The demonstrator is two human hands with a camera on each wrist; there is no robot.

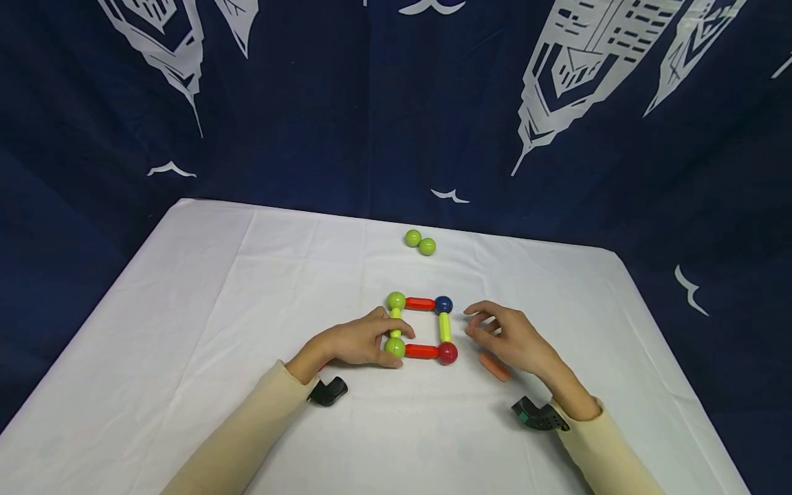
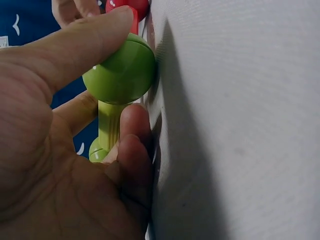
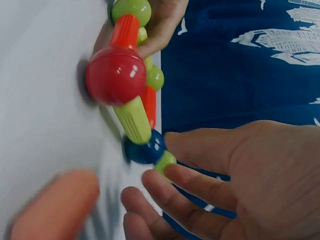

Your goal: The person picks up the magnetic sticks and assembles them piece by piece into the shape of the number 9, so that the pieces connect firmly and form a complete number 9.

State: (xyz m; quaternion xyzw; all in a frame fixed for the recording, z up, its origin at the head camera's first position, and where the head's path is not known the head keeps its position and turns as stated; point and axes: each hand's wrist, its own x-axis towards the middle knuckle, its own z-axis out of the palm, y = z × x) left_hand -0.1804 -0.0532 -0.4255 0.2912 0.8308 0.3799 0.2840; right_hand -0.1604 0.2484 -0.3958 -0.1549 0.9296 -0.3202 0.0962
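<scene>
head view: a ball-and-rod square (image 1: 421,351) lies flat on the table (image 1: 185,309), btwn its l & r edges, short of the far edge. prob light, stiff, smooth plastic, joints may pop apart; best gripped at a corner. l hand (image 1: 359,340) pinches the near-l green ball (image 1: 394,348), fingertips by a yellow rod (image 2: 108,125); r hand (image 1: 510,337), fingers loosely bent & spread, looks empty, just beside the blue ball (image 1: 443,305).

Upper half of frame is filled by a navy backdrop (image 1: 309,137). Lt.-grey bldg. prints are seen on it, tips down: a lg. tower print (image 1: 575,75) upper R, another tower print (image 1: 179,62) upper L. Bird-like marks (image 1: 171,169) are scattered betw. & far R. Lower half is covered w/ white cloth (image 1: 185,357), faintly creased.
</scene>
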